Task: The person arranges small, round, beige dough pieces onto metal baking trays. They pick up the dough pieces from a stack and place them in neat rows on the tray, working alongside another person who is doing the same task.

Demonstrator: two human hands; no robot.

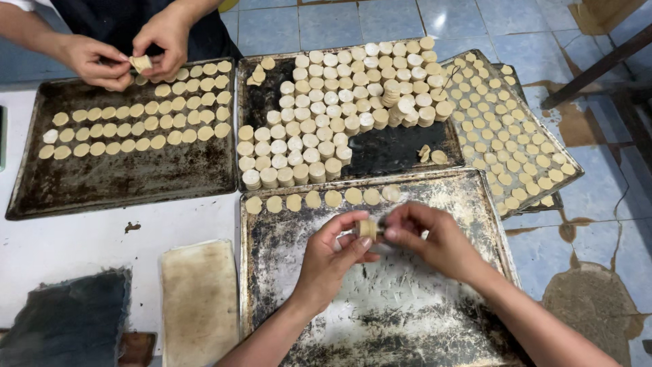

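two hands pinch one small dough stack — your left hand cups it from below with thumb and fingers closed on it, your right hand nips its end. it hangs over the near tray, just under a row of discs. squeeze unevenly and the soft discs could smear or drop. battered trays crowd a white table — blue tiled floor beyond; a co-worker's hands work opposite.

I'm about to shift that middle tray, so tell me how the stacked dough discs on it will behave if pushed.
The stacked dough discs look apt to topple: they stand in tall narrow columns, unsupported. They seem light and probably soft, since the left hand and right hand hold a small stack with the fingers alone. A few loose pieces already lie fallen on the dark tray.
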